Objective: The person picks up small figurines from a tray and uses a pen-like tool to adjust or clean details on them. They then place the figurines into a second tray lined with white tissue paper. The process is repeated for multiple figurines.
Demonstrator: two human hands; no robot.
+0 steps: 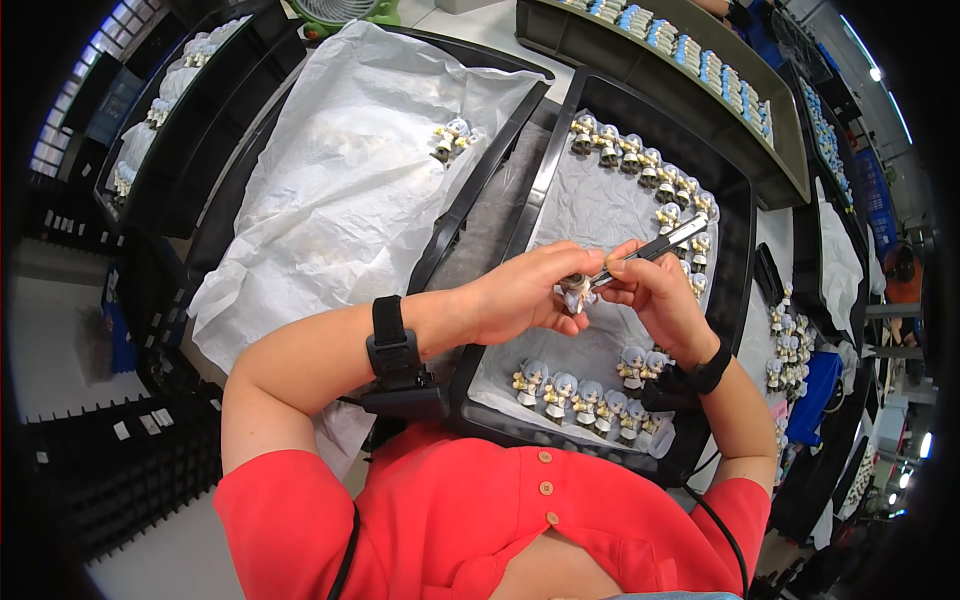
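Over the black tray lined with white paper (575, 215), my two hands meet. A small figurine (577, 297) with pale hair is pinched in the fingers of my left hand (525, 290), partly covered by them. My right hand (660, 300) grips a slim black-and-silver pen-like tool (683, 237), its near end at the figurine and its other end pointing up to the right. The exact kind of tool cannot be made out. Standing figurines (590, 402) line the tray's near edge, and more figurines (650, 168) run along its far and right sides.
Left of the tray, another black tray holds crumpled white paper (330, 170) with a few figurines (452, 138) on it. A grey-green bin (680, 75) of blue-and-white pieces stands behind. A green fan (335, 10) is at the top; more figurines (790, 345) stand at right.
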